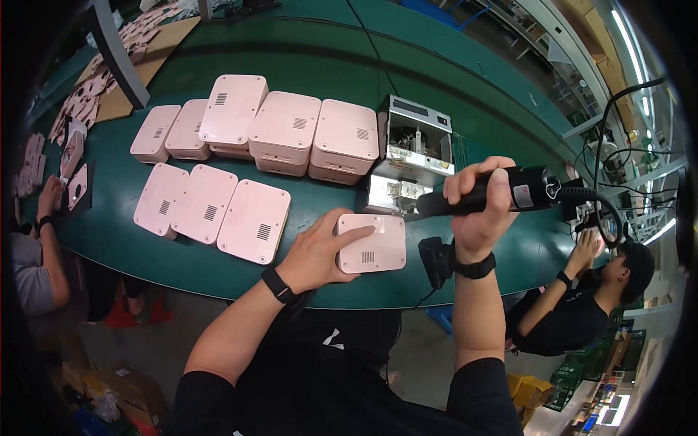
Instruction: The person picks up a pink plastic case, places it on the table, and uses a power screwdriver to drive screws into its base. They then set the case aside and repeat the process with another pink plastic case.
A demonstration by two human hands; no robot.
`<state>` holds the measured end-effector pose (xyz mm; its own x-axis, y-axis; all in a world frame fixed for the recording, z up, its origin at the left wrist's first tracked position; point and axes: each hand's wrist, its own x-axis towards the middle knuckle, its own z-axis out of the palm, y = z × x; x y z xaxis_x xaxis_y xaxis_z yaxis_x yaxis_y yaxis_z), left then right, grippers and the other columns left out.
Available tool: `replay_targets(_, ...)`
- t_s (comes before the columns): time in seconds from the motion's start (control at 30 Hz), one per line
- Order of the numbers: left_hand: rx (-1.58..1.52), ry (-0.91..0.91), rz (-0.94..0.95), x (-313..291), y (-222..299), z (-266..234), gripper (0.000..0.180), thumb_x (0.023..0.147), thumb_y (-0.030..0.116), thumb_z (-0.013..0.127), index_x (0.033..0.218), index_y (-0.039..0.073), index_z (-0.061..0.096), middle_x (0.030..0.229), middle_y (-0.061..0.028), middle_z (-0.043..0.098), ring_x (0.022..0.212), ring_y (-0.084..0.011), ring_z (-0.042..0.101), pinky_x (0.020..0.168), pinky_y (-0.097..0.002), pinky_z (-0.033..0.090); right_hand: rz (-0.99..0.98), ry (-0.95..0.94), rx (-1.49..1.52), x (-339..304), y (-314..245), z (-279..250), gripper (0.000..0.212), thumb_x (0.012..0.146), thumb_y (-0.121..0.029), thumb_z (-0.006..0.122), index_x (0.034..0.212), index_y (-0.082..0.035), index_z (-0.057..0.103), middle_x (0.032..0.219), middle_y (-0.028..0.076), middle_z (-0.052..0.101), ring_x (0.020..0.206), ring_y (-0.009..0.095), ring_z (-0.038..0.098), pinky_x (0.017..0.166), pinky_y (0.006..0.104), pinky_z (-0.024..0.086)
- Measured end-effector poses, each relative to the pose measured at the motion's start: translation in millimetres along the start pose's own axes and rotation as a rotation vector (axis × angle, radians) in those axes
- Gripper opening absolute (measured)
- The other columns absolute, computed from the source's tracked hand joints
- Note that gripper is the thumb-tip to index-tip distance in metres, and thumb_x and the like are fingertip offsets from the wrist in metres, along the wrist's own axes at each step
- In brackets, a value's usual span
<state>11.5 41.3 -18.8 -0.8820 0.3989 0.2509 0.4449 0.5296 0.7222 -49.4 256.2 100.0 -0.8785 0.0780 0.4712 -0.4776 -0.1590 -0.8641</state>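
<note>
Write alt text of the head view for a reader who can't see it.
A person's left hand holds a pale pink box on a green table, while the right hand grips a black corded tool pointing toward a metal-cased device. More pink boxes, some stacked, sit to the left; co-workers are at either side.

Stacked boxes (345, 132) (left) beside machine (411, 156)

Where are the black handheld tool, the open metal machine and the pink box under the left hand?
Black handheld tool (535, 183): head view, on its thick rear body.
Open metal machine (408, 171): head view, on its metal wall.
Pink box (383, 248): head view, on its top face.
</note>
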Motion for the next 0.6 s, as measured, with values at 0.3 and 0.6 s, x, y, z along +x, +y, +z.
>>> replay_targets(0.3,-0.022,0.021,0.019,3,-3,3,0.073,0.062,0.026,0.086,0.130,0.026,0.060,0.128,-0.0113,0.049,0.118,-0.0321,0.055,0.093,-0.0413,0.052,0.160,-0.238,0.224,-57,-51,34,0.043,0.090,-0.045,0.064,0.101,-0.008,0.044,0.070,0.006,0.053,0.054,0.018,0.051,0.057,0.0352,0.044)
replay_targets(0.6,-0.025,0.042,0.036,-1,-6,6,0.074,0.061,0.024,0.085,0.130,0.025,0.060,0.127,-0.0104,0.050,0.115,-0.0316,0.056,0.093,-0.0417,0.052,0.315,-0.324,0.054,-78,-54,50,0.057,0.082,-0.054,0.074,0.100,-0.010,0.042,0.072,0.005,0.054,0.061,0.019,0.054,0.065,0.0365,0.046)
